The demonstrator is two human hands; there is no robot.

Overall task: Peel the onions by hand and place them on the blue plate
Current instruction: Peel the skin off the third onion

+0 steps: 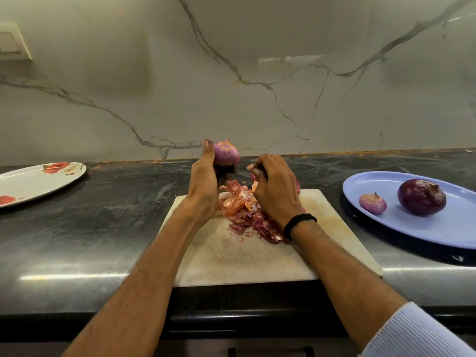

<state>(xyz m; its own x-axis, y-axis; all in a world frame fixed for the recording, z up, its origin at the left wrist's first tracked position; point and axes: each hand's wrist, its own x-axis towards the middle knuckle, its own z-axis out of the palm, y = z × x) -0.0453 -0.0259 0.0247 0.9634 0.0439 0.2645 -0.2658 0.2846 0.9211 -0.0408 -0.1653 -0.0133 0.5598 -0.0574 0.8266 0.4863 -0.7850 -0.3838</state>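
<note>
My left hand (206, 180) grips a pale purple onion (226, 152), held up above the far edge of the white cutting board (244, 258). Just right of it, my right hand (274, 188) pinches a small piece of onion skin (250, 166) between thumb and fingers. A heap of loose pink and orange peels (244, 212) lies on the board under both hands. On the blue plate (443, 230) at the right sit a small peeled onion (372, 203) and a large dark purple onion (421, 197).
A white plate with red flower prints (31, 184) lies at the far left on the dark counter (116, 215). A marble wall (257, 86) rises behind the counter. A wall switch (13, 42) shows at the upper left.
</note>
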